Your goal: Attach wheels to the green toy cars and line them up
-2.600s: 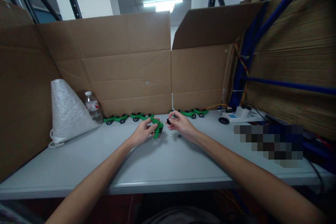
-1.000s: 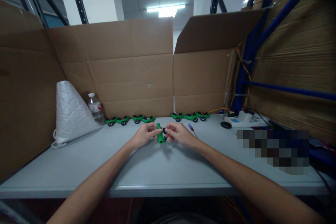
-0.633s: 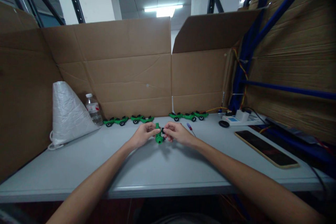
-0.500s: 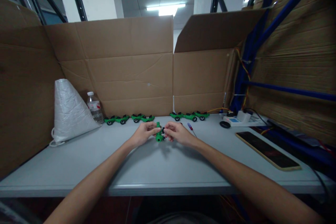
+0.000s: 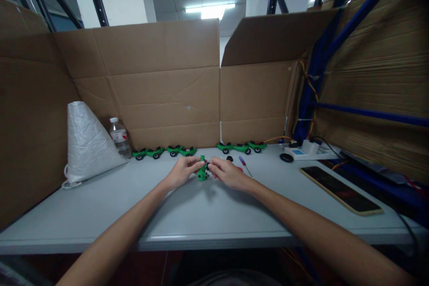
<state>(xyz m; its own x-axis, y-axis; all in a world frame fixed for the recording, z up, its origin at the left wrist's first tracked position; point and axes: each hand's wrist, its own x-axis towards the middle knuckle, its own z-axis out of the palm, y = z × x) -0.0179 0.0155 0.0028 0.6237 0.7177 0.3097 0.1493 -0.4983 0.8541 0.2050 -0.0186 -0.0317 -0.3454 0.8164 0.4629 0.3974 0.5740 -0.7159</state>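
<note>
Head view (only cam I have, seen from my remote stn). L hand (image 5: pixel 182 171): thumb & fingers clamped on green toy body (image 5: pixel 201 174), which I see held just above the tabletop (image 5: pixel 201 225), approx. centre, betw. the two hands. R hand (image 5: pixel 230 174): thumb & forefinger together on a small black part (image 5: pixel 207 166) at the toy's side; its other fingers are partly hidden from me. Just beyond R hand: black round piece (image 5: pixel 229 158) & screwdriver (image 5: pixel 242 161), both on the table. Rear edge, along the cardboard wall (image 5: pixel 150 89): green toy cars, L group (image 5: pixel 148 153) & R group (image 5: pixel 241 148). Far L, I note silver bag (image 5: pixel 90 147) w/ bottle (image 5: pixel 119 138) just beside it. R side: black disc (image 5: pixel 286 157) near power strip (image 5: pixel 313 154); phone (image 5: pixel 342 191) nearer the front, screen dark
</note>
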